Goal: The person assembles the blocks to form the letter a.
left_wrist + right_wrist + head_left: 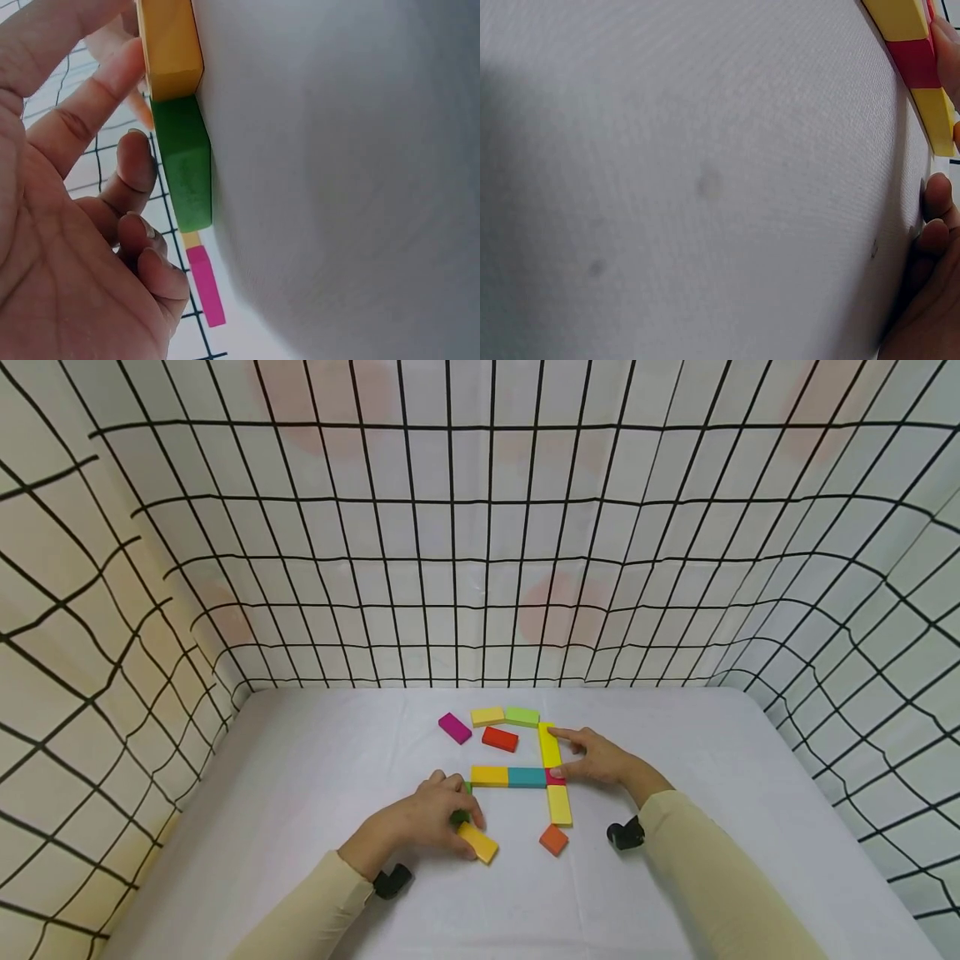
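Observation:
At the near left of the block outline, my left hand [431,817] pinches an orange-yellow block [480,843] between thumb and index finger. A dark green block [184,161] meets that block's end in the left wrist view; the hand largely hides it in the head view. My right hand [596,757] has its index fingertip on the far end of a bright yellow block [550,747] and its thumb on a crimson block [555,778]. A pale yellow block [559,806] adjoins the crimson one. Left of the crimson block, a teal block [527,777] and an amber block [490,776] form a row.
An orange block [553,840] lies nearest the front. Farther back are a red block [500,739], a magenta block [454,727], a light yellow block [487,717] and a lime block [522,717]. Black netting [487,560] over white sheeting surrounds the white table [315,752].

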The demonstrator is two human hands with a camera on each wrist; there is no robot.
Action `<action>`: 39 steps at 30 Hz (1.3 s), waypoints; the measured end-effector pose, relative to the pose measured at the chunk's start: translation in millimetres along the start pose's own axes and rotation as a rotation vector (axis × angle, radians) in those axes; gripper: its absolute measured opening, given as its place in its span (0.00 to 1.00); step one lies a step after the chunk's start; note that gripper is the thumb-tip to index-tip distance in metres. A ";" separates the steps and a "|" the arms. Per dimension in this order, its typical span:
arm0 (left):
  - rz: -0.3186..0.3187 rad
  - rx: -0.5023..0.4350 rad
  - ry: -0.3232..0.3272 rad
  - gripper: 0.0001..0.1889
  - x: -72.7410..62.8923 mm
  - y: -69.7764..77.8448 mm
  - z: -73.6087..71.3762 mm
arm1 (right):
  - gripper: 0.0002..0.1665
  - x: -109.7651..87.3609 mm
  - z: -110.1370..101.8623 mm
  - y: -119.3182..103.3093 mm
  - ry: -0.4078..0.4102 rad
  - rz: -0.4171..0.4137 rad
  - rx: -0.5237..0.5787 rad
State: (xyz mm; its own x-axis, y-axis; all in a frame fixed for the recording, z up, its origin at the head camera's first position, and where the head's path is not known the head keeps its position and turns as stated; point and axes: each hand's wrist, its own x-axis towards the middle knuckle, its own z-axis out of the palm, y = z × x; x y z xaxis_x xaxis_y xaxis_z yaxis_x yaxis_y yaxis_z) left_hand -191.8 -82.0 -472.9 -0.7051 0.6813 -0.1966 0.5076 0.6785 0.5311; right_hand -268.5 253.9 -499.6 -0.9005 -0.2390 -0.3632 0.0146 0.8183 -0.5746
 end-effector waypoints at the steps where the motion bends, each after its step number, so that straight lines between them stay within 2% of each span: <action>1: 0.002 -0.003 -0.001 0.14 0.4 0.0 0.2 | 0.53 -0.1 0.1 -0.2 0.001 0.001 -0.002; 8: -0.006 -0.003 -0.003 0.12 2.1 0.2 0.7 | 0.53 0.8 -1.1 -1.5 0.008 0.019 -0.014; 30: -0.020 -0.011 -0.005 0.12 4.4 1.6 0.8 | 0.53 2.9 -0.4 1.3 0.001 -0.020 -0.024; 35: -0.010 -0.041 0.014 0.11 15.4 0.4 -7.1 | 0.53 2.7 -0.1 1.7 -0.002 -0.017 -0.014; 39: -0.008 -0.064 0.067 0.13 37.3 -4.8 -22.4 | 0.54 1.4 -0.5 2.4 -0.003 -0.007 0.007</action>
State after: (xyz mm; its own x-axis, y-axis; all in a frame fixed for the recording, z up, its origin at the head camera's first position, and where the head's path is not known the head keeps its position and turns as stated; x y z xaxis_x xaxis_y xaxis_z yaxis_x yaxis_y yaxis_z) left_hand -231.6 -66.0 -464.3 -0.7416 0.6546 -0.1467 0.4705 0.6634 0.5818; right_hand -270.0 255.7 -501.2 -0.8993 -0.2463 -0.3615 0.0115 0.8128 -0.5824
